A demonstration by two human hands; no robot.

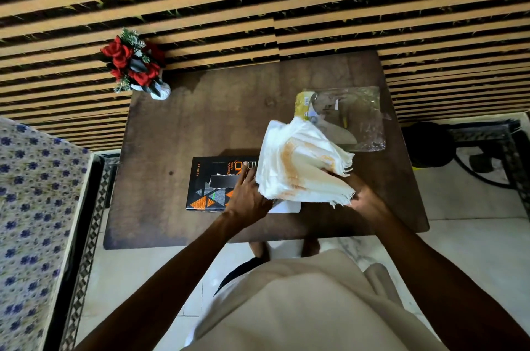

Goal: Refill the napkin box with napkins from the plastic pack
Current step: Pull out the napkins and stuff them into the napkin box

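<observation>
A thick stack of white napkins (301, 161) with orange print is lifted above the brown table (200, 126), fanned out and tilted. My right hand (364, 195) grips its right lower edge. My left hand (246, 193) holds the stack's left side while resting over the black napkin box (206, 184), which lies flat with orange triangles and a slot in its top. The box's right part is hidden by the napkins and my left hand. The clear plastic pack (352, 118) with a yellow end lies flattened at the table's back right.
A white vase of red roses (134, 66) stands at the table's back left corner. A slatted wooden wall runs behind. A blue-flowered cushion (31, 207) is at the left. A black fan (430, 147) stands on the floor at the right.
</observation>
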